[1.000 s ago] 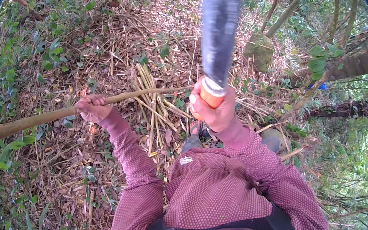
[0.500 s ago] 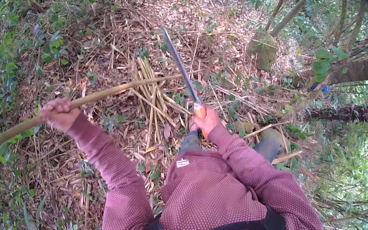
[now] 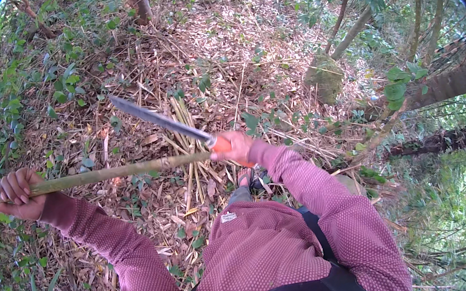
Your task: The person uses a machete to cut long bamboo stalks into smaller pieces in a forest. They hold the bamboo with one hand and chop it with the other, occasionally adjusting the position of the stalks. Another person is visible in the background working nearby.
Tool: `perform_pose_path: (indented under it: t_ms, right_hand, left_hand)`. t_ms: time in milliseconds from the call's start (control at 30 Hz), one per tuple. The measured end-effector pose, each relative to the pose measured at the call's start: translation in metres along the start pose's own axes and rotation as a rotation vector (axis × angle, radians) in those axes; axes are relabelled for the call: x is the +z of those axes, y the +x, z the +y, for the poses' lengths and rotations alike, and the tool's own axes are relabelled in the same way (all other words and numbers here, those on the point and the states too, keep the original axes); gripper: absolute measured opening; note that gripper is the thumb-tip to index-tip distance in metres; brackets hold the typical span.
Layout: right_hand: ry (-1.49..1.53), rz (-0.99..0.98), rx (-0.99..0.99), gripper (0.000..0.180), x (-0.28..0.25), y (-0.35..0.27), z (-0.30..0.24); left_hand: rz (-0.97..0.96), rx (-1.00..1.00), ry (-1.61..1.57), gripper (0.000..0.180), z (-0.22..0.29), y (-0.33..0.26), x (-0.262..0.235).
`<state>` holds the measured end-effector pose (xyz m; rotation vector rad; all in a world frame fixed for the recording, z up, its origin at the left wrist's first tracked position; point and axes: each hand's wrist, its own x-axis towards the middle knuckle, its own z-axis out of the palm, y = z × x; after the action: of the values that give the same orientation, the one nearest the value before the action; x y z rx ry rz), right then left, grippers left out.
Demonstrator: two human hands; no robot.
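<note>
My left hand (image 3: pixel 20 194) is closed around a long greenish-brown stick (image 3: pixel 101 175), whose left end runs out of the picture. The stick lies roughly level across my front, and its right end comes up close to my right hand (image 3: pixel 235 147); I cannot tell whether they touch. In that right hand I grip the orange handle of a machete (image 3: pixel 164 122). Its long blade points up and to the left, above the stick. Beneath them, a loose bundle of cut sticks (image 3: pixel 195 181) lies on the ground, partly hidden by the stick and the blade.
Dry leaves and twigs cover the ground, with green vines along the left. A slim trunk (image 3: pixel 138 3) stands ahead. To the right are a mossy stump-like lump (image 3: pixel 325 79), a thick slanting trunk (image 3: pixel 449 84) and branches. My foot (image 3: pixel 245 177) is near the bundle.
My left hand has pulled the stick leftward and nearer to me. The machete has swung from pointing ahead to pointing left, as my right hand moved slightly left. The view has shifted a little.
</note>
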<state>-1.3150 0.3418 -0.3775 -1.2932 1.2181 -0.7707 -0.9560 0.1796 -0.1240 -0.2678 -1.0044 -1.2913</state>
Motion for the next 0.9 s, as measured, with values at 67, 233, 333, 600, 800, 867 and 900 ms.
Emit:
perform_pose_path:
  t_ms: [67, 233, 333, 600, 800, 867, 900]
  right_hand:
    - [0.155, -0.062, 0.072, 0.045, 0.019, -0.01, 0.014]
    - [0.032, 0.14, 0.212, 0.049, 0.047, -0.011, 0.048]
    - [-0.057, 0.293, 0.338, 0.05, 0.058, 0.004, 0.062]
    - [0.131, 0.749, 0.391, 0.051, -0.023, -0.027, 0.07]
    - [0.303, 0.865, -0.215, 0.032, -0.104, -0.039, -0.042]
    - [0.275, 0.862, -0.319, 0.029, -0.11, -0.05, -0.075]
    - [0.297, 0.884, -0.278, 0.028, -0.11, -0.053, -0.087]
  left_hand:
    - [-0.038, -0.093, -0.017, 0.026, -0.016, 0.002, 0.001]
    - [-0.067, -0.407, -0.081, 0.023, -0.096, -0.014, 0.009]
    - [0.238, -0.623, -0.141, 0.022, -0.157, -0.045, 0.002]
    - [0.746, 0.18, 0.851, 0.021, -0.073, -0.022, 0.003]
    - [0.657, -0.529, 1.043, 0.008, -0.137, -0.195, -0.103]
    - [0.616, -0.763, 1.281, 0.015, -0.164, -0.265, -0.154]
    - [0.574, -0.793, 1.277, 0.024, -0.168, -0.288, -0.177]
